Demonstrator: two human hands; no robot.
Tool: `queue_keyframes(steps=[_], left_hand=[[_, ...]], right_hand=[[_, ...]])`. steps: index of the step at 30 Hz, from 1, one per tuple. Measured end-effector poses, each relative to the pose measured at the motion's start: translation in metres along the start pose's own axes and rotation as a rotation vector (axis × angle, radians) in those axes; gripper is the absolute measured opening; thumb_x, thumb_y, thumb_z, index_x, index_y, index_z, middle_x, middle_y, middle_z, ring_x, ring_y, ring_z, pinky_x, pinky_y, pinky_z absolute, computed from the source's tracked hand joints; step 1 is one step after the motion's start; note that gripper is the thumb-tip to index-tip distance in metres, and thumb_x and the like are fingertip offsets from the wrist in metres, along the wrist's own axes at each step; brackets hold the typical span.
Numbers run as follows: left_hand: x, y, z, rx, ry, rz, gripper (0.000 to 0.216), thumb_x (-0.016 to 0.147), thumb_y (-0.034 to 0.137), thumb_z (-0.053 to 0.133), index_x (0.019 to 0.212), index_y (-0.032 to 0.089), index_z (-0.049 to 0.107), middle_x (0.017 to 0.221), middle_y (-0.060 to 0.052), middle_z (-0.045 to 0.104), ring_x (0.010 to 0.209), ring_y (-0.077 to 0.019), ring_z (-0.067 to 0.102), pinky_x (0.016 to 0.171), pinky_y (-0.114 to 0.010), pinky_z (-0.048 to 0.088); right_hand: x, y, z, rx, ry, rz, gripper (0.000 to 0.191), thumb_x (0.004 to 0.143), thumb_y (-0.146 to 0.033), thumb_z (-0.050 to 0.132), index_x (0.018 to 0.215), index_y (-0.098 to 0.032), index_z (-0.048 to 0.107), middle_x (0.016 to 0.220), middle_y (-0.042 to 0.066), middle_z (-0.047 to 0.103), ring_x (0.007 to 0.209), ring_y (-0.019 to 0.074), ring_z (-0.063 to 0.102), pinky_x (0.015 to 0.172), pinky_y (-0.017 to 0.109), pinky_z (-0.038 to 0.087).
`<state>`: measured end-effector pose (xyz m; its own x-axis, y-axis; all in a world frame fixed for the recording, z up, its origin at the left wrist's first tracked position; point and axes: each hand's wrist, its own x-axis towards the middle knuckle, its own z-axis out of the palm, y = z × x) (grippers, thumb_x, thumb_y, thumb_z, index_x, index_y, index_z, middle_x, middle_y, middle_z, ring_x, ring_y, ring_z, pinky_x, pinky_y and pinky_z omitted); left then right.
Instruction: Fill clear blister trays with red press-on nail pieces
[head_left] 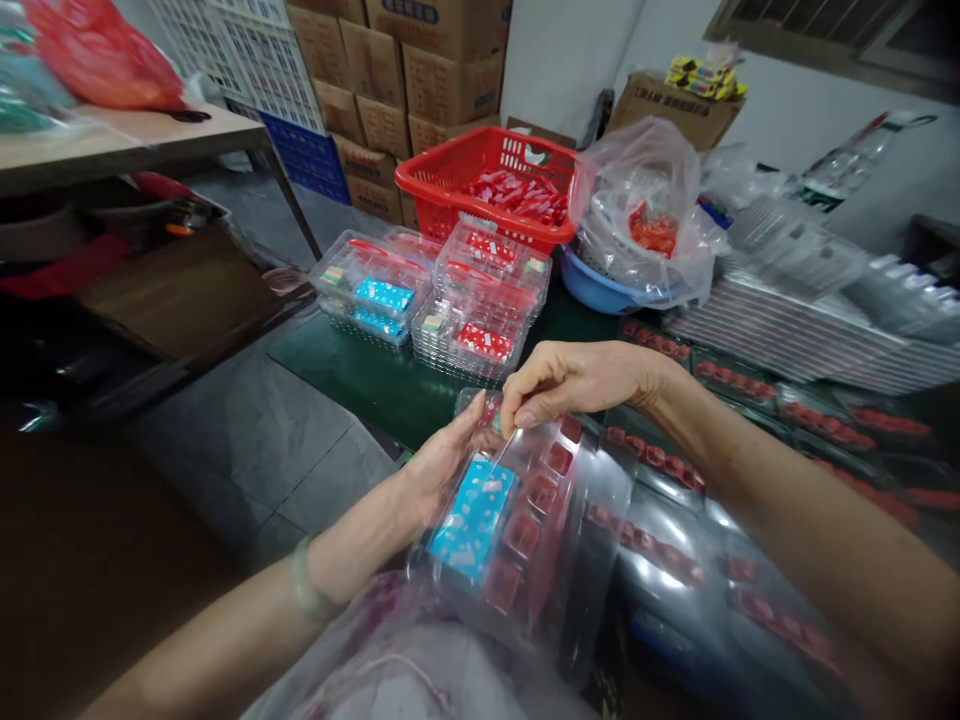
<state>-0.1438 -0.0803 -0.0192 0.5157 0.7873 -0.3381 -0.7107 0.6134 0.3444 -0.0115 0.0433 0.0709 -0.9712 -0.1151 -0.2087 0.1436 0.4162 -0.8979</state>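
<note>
Two hands work one clear blister tray point(525, 520) above the table point(360, 380) edge: your left hand point(439, 465) cups its side, your right hand point(570, 385) pinches its top rim. The thin plastic may flex — the one blue card point(474, 518) could slip out. Behind: one red basket point(480, 185), two stacks of packed trays point(435, 295).

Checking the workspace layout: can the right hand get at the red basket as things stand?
Probably yes, once freed: the right hand pinches the clear blister tray, and only low stacked trays lie before the red basket.
</note>
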Motion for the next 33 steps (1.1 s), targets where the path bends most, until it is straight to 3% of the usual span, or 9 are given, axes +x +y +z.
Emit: queue_keyframes(steps=[6, 11, 20, 29, 33], left_hand=[[-0.001, 0.002, 0.001, 0.017, 0.032, -0.071, 0.047, 0.077, 0.051, 0.042, 0.087, 0.009, 0.061, 0.068, -0.007, 0.063, 0.062, -0.0174, 0.058, 0.065, -0.029, 0.043], [-0.001, 0.0, 0.007, -0.038, -0.059, -0.102, 0.048, 0.076, 0.052, 0.042, 0.085, 0.008, 0.061, 0.072, -0.009, 0.064, 0.063, -0.0188, 0.059, 0.063, -0.031, 0.044], [0.005, -0.003, 0.013, 0.0, -0.123, -0.041, 0.046, 0.079, 0.049, 0.038, 0.091, 0.011, 0.061, 0.08, -0.008, 0.064, 0.076, -0.0196, 0.058, 0.075, -0.034, 0.041], [0.012, -0.003, 0.01, 0.079, -0.019, -0.06, 0.047, 0.077, 0.051, 0.04, 0.081, 0.01, 0.061, 0.065, -0.007, 0.062, 0.058, -0.0153, 0.056, 0.064, -0.03, 0.043], [0.009, -0.005, 0.007, 0.003, -0.053, -0.028, 0.05, 0.074, 0.054, 0.043, 0.089, 0.01, 0.06, 0.076, -0.01, 0.064, 0.064, -0.0183, 0.058, 0.066, -0.033, 0.044]], right_hand=[[-0.018, 0.0, -0.003, 0.04, 0.095, 0.052, 0.026, 0.078, -0.028, 0.053, 0.093, -0.008, 0.062, 0.079, 0.004, 0.06, 0.068, 0.0081, 0.05, 0.062, 0.02, 0.039], [-0.035, -0.005, -0.005, 0.037, 0.2, 0.055, 0.023, 0.078, -0.028, 0.053, 0.085, -0.008, 0.063, 0.07, 0.002, 0.055, 0.063, 0.0077, 0.046, 0.059, 0.021, 0.035], [-0.051, 0.0, 0.008, 0.04, 0.225, 0.068, 0.021, 0.078, -0.03, 0.052, 0.08, -0.014, 0.064, 0.063, 0.001, 0.048, 0.061, 0.0109, 0.044, 0.058, 0.025, 0.034], [-0.02, -0.014, 0.012, -0.11, 0.081, 0.112, 0.023, 0.08, -0.027, 0.049, 0.09, -0.012, 0.063, 0.079, 0.004, 0.058, 0.07, 0.0105, 0.051, 0.064, 0.022, 0.038], [-0.01, -0.012, 0.02, -0.228, 0.17, 0.106, 0.02, 0.078, -0.026, 0.051, 0.091, -0.016, 0.062, 0.083, 0.002, 0.06, 0.077, 0.012, 0.053, 0.071, 0.023, 0.039]])
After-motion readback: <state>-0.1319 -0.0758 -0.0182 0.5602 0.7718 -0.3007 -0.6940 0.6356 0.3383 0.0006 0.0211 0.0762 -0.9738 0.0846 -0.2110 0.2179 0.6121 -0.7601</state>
